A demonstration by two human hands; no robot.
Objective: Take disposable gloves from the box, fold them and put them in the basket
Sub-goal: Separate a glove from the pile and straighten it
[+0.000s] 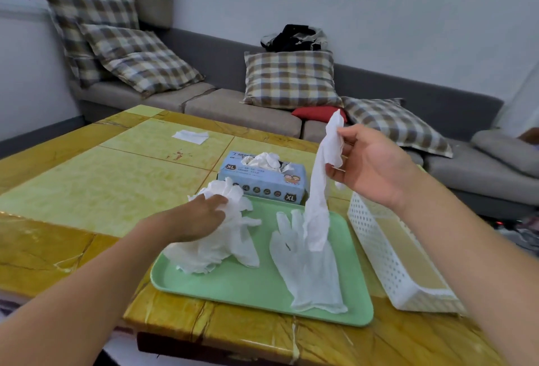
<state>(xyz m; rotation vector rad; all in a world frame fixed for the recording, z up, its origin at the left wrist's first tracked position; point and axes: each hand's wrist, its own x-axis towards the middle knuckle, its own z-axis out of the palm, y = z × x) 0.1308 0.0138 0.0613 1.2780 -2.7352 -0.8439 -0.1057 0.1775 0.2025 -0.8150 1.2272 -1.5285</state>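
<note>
We find the right hand (pixel 376 167) pinching one white glove (pixel 319 190) near its upper end, thumb and fingers closed on the material, so that the rest hangs straight down below the grip and its lower tip just reaches a flat glove (pixel 309 266) lying on the green tray (pixel 262 289). The left hand (pixel 201 216), well to the left of that grip and lower, rests on a crumpled glove pile (pixel 215 237) with its fingers curled into the pile's top. The glove box (pixel 262 176) stands beyond and below the grip, gloves bulging from its opening; the white basket (pixel 388 252) sits below and just to the right, and we see no glove inside it. We judge that the step in hand is laying out the hanging glove for folding. To do it well, we advise lowering it flat onto the tray, releasing the pile, and using both hands to smooth it before creasing, since thin film clings and twists.
</note>
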